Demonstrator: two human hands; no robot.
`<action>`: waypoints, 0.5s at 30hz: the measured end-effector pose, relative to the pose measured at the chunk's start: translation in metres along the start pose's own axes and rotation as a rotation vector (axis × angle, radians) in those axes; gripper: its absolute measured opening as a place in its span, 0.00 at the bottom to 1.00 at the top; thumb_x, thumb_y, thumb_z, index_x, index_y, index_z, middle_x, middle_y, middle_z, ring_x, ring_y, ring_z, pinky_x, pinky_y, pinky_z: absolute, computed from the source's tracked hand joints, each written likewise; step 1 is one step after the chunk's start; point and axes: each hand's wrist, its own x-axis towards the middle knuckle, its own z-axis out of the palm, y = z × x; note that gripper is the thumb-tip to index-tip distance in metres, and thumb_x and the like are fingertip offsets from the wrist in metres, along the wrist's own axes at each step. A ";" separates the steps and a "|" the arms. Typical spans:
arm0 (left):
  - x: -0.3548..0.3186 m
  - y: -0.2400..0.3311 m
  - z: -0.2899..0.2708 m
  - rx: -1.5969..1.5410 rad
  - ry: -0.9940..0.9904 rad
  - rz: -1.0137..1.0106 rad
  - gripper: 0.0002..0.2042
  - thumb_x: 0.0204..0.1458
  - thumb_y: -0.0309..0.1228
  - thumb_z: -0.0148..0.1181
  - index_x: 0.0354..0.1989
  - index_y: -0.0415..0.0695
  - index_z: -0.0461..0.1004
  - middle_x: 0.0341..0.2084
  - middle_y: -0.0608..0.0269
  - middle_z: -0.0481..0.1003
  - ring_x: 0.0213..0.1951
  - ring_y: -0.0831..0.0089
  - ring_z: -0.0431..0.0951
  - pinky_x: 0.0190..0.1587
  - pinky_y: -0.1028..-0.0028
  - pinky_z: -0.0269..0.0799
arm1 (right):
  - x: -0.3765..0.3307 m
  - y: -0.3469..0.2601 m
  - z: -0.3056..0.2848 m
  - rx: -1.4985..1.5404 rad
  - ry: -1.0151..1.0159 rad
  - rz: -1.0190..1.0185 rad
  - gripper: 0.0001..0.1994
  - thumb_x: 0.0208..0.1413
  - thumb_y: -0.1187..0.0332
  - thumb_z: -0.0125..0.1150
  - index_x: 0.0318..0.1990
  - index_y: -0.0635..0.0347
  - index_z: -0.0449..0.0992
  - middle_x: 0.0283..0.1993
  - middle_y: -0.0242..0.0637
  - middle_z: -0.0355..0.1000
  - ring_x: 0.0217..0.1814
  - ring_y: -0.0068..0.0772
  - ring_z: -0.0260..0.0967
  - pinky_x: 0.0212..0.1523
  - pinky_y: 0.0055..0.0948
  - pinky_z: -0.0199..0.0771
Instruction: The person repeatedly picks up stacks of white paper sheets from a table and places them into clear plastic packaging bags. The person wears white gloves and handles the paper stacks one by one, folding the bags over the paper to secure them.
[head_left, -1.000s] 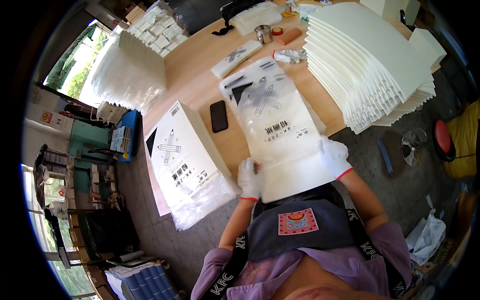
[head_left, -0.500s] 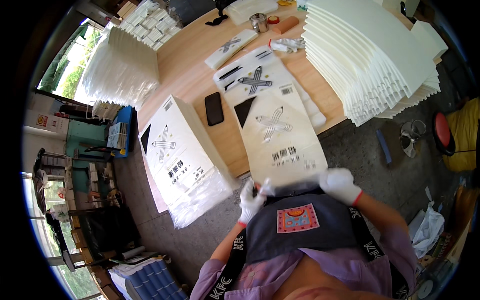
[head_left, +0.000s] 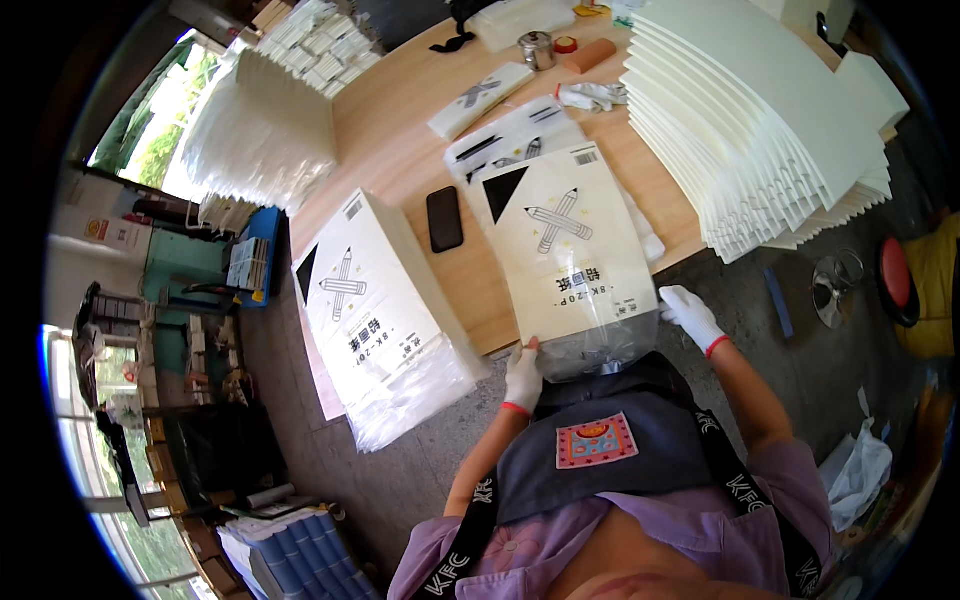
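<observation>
A packet of drawing paper in a clear plastic bag [head_left: 572, 240] lies in front of me, its near end jutting past the table edge toward my apron. Its cover is cream with crossed pencils and a black corner. My left hand [head_left: 523, 378], in a white glove, grips the near left edge, thumb on top and the other fingers mostly hidden. Beside the right edge is my gloved right hand [head_left: 692, 315], fingers stretched toward the packet; whether they touch it is unclear. Under the packet's far end lie printed clear bags [head_left: 520, 130].
A stack of bagged packets [head_left: 375, 290] stands at left, slightly over the table edge. A black phone [head_left: 445, 220] lies between. Tall stacks of white sheets [head_left: 740, 110] and plastic-wrapped material [head_left: 260, 130] flank the table [head_left: 390, 130]. Farther back are a metal pot [head_left: 537, 50] and spare gloves [head_left: 592, 96].
My right hand has left the packet's near right corner and moved outward and up along its side. The bag's near end now lies more spread out. The view has shifted slightly.
</observation>
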 end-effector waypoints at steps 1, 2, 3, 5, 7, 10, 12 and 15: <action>0.002 0.019 0.009 -0.305 0.138 0.051 0.08 0.60 0.28 0.47 0.40 0.39 0.70 0.24 0.65 0.69 0.26 0.77 0.68 0.30 0.75 0.67 | 0.003 -0.007 0.015 0.189 -0.073 0.018 0.21 0.61 0.51 0.49 0.47 0.61 0.74 0.42 0.35 0.74 0.41 0.28 0.72 0.43 0.29 0.71; 0.001 0.036 0.009 -0.604 0.272 0.114 0.07 0.60 0.28 0.48 0.38 0.39 0.71 0.23 0.64 0.69 0.25 0.77 0.67 0.29 0.75 0.66 | 0.009 -0.002 0.032 0.325 -0.164 -0.056 0.20 0.61 0.53 0.50 0.47 0.61 0.74 0.44 0.34 0.74 0.43 0.27 0.71 0.44 0.29 0.71; -0.006 0.056 -0.005 -0.449 0.278 0.238 0.05 0.58 0.27 0.49 0.35 0.39 0.70 0.22 0.63 0.68 0.24 0.75 0.66 0.28 0.74 0.65 | 0.014 0.006 0.049 0.469 -0.251 -0.123 0.18 0.61 0.56 0.51 0.47 0.62 0.74 0.45 0.34 0.73 0.45 0.27 0.70 0.46 0.28 0.71; -0.028 0.086 -0.046 -0.123 0.295 0.454 0.05 0.56 0.25 0.51 0.28 0.39 0.68 0.21 0.62 0.67 0.22 0.73 0.65 0.26 0.72 0.62 | 0.007 -0.013 0.082 0.720 -0.548 0.090 0.16 0.62 0.65 0.51 0.54 0.64 0.69 0.50 0.35 0.71 0.51 0.27 0.68 0.51 0.30 0.68; -0.052 0.095 -0.081 0.028 0.512 0.689 0.05 0.48 0.20 0.57 0.24 0.40 0.66 0.19 0.61 0.66 0.22 0.67 0.66 0.24 0.71 0.59 | 0.000 -0.058 0.124 0.869 -0.709 0.056 0.18 0.62 0.65 0.51 0.56 0.65 0.67 0.54 0.36 0.69 0.52 0.26 0.67 0.51 0.30 0.69; -0.076 0.097 -0.138 -0.407 0.771 0.659 0.08 0.60 0.26 0.44 0.28 0.45 0.67 0.19 0.68 0.67 0.19 0.79 0.65 0.20 0.79 0.61 | 0.018 -0.128 0.186 0.773 -0.884 -0.058 0.18 0.62 0.63 0.51 0.55 0.65 0.69 0.50 0.35 0.72 0.49 0.23 0.68 0.47 0.26 0.70; -0.080 0.114 -0.178 -0.327 0.992 0.700 0.12 0.65 0.32 0.41 0.28 0.45 0.66 0.20 0.70 0.66 0.18 0.83 0.64 0.18 0.83 0.61 | 0.020 -0.184 0.215 0.492 -0.864 -0.234 0.16 0.62 0.61 0.52 0.50 0.65 0.72 0.42 0.32 0.72 0.41 0.20 0.68 0.40 0.23 0.69; -0.087 0.068 -0.240 -0.215 1.122 0.403 0.09 0.61 0.29 0.48 0.26 0.44 0.65 0.19 0.69 0.66 0.21 0.81 0.67 0.22 0.81 0.63 | 0.019 -0.223 0.261 0.244 -0.738 -0.391 0.16 0.61 0.56 0.53 0.36 0.63 0.74 0.28 0.28 0.69 0.27 0.20 0.62 0.30 0.23 0.64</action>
